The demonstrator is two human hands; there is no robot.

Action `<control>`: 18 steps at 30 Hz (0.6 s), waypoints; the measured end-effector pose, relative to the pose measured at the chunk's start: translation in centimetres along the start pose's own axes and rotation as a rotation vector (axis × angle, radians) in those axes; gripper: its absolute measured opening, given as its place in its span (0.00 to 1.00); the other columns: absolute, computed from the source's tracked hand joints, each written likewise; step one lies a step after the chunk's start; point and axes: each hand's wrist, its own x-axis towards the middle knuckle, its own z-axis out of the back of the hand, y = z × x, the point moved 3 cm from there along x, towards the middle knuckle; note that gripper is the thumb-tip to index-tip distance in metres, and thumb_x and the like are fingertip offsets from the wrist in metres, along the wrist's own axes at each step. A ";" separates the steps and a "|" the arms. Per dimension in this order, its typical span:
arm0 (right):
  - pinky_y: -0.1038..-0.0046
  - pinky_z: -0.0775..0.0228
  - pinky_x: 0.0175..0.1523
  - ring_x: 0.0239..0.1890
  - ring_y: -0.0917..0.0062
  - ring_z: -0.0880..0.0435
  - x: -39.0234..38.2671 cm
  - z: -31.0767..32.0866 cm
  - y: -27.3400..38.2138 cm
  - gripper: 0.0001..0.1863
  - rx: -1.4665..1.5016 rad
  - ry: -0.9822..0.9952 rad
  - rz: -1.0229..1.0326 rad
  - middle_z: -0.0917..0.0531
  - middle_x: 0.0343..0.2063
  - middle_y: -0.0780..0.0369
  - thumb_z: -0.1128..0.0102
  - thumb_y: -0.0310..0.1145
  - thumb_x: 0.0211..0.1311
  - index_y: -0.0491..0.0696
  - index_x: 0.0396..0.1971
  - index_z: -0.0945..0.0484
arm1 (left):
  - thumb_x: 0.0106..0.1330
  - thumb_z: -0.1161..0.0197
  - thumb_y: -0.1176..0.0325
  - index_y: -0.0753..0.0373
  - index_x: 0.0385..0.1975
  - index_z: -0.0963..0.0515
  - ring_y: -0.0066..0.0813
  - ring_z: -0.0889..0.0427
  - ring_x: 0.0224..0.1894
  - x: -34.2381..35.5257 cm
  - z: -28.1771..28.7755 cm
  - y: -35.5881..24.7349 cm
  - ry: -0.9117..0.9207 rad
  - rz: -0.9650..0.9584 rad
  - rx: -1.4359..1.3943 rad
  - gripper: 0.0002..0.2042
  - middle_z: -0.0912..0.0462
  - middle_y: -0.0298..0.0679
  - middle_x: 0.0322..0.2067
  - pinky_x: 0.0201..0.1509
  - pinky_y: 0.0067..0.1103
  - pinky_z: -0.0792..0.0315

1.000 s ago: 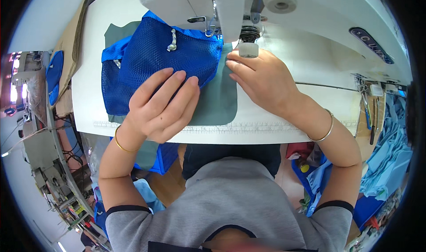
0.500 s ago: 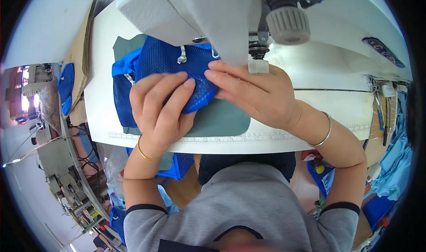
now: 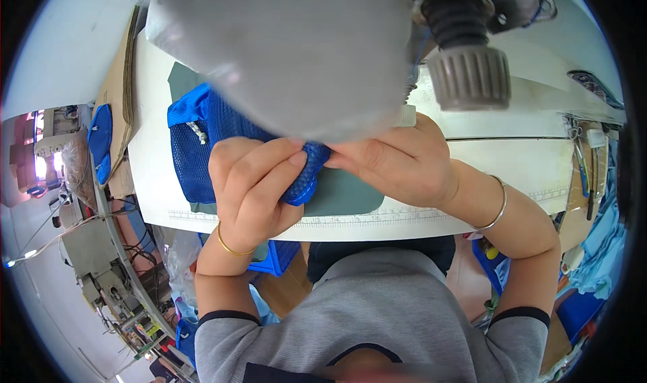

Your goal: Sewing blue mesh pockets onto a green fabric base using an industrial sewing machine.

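A blue mesh bag (image 3: 236, 118) with a pale knotted cord (image 3: 197, 133) lies on the white sewing table, over a grey-green sheet (image 3: 350, 193). My left hand (image 3: 253, 184) is closed on the bag's bunched edge, its fingers bent over the mesh. From the other side my right hand (image 3: 408, 161) pinches the same edge with thumb and fingertips, partly covered by the sewing machine head (image 3: 290, 59). The machine's needle area is hidden behind that head.
Grey knobs (image 3: 470, 78) of the machine hang above my right hand. A printed ruler (image 3: 323, 220) runs along the table's near edge. Scissors and thin tools (image 3: 585, 171) lie at the right end. A blue crate (image 3: 275, 258) stands below the table; cardboard (image 3: 121, 100) leans at left.
The machine head looms larger and covers more of the bag and my right fingertips. The edge of the bag is more bunched between my hands, which sit slightly lower in view.
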 end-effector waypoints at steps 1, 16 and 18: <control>0.74 0.18 0.34 0.34 0.72 0.13 0.0 0.1 0.0 0.19 0.003 -0.009 0.003 0.14 0.41 0.61 0.25 0.29 0.51 0.44 0.45 0.14 | 0.45 0.25 0.74 0.60 0.44 0.19 0.39 0.20 0.43 0.0 0.0 0.1 -0.028 -0.014 -0.034 0.22 0.15 0.39 0.43 0.48 0.32 0.28; 0.70 0.23 0.32 0.33 0.69 0.17 -1.1 1.9 1.3 0.18 -0.159 0.150 -0.207 0.17 0.43 0.59 0.30 0.30 0.51 0.41 0.43 0.16 | 0.48 0.22 0.72 0.58 0.42 0.19 0.34 0.22 0.41 0.3 -0.2 -0.4 0.000 -0.083 -0.072 0.20 0.14 0.34 0.41 0.46 0.32 0.33; 0.68 0.22 0.36 0.38 0.68 0.17 -2.3 3.0 2.9 0.17 -0.205 0.306 -0.201 0.18 0.43 0.58 0.30 0.30 0.51 0.40 0.41 0.16 | 0.47 0.24 0.72 0.58 0.42 0.18 0.33 0.22 0.40 0.2 0.1 -0.7 0.049 -0.118 -0.044 0.20 0.14 0.34 0.41 0.44 0.31 0.33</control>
